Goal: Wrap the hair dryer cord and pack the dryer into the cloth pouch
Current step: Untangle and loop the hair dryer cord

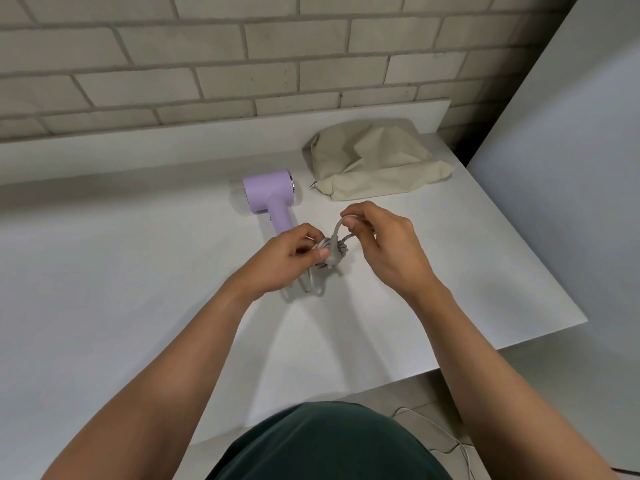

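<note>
Head view, mid-frame: cord-wrap step is on. The left hand is curled round the grey cord bundle w/ thumb clamped on top, while the right hand pinches the loose tail btwn thumb & fingers, arched over the coil. The lilac hair dryer lies on the white table just above-left, and the cloth pouch is slumped upper right. Next, I reckon, that tail wants cinching & tucking w/o the coil springing, then dryer to pouch. Handle end is hidden behind the left hand, I can't pick out the plug, and I can't tell if the pouch mouth's open.
</note>
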Tool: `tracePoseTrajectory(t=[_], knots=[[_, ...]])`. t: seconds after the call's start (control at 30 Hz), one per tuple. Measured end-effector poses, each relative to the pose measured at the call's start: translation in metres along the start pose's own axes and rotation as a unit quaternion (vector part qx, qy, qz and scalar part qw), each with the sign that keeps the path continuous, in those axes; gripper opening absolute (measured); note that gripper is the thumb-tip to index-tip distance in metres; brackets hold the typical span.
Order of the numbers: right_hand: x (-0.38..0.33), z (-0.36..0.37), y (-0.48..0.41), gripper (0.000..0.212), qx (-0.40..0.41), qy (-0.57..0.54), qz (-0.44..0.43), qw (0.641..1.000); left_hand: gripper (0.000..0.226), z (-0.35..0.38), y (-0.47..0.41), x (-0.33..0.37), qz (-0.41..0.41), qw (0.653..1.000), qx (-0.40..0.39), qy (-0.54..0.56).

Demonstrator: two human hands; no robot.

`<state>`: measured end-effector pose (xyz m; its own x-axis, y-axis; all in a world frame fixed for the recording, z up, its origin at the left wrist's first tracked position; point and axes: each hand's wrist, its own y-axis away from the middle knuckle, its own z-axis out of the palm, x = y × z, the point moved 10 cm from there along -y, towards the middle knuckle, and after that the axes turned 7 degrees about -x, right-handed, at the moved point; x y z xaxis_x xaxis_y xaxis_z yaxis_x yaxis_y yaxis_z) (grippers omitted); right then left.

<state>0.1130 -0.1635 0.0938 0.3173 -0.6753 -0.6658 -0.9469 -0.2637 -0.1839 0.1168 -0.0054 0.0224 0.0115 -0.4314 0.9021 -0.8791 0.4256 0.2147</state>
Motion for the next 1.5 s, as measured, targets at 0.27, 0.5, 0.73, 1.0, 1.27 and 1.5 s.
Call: tracePoseTrajectory(t=[0.27, 0.5, 0.73, 1.0, 1.27, 1.5], knots=[[0.019, -0.01, 0.0, 0.015, 0.016, -0.078, 0.064, 0.995, 0.043, 0.024, 0.0, 0.004, -0.017, 0.995, -0.059, 0.082], [0.019, -0.016, 0.002, 0.019, 0.027, -0.113, 0.073, 0.991, 0.02, 0.023, 0.0, 0.009, 0.042, 0.997, -0.019, 0.059], [0.025, -0.022, 0.005, 0.016, 0.068, -0.17, 0.086, 0.979, 0.01, 0.013, 0.003, 0.001, 0.051, 0.998, 0.022, 0.003], [0.077, -0.019, 0.011, 0.017, 0.088, -0.153, 0.199, 0.964, 0.015, 0.006, 0.02, 0.007, 0.092, 0.991, 0.085, -0.052], [0.121, 0.024, 0.037, 0.016, -0.005, -0.016, 0.297, 0.955, 0.023, 0.016, 0.038, 0.008, 0.169, 0.954, 0.123, -0.217], [0.134, 0.056, 0.058, 0.017, -0.09, 0.191, 0.279, 0.937, 0.025, 0.028, 0.045, 0.001, 0.217, 0.929, 0.106, -0.28]])
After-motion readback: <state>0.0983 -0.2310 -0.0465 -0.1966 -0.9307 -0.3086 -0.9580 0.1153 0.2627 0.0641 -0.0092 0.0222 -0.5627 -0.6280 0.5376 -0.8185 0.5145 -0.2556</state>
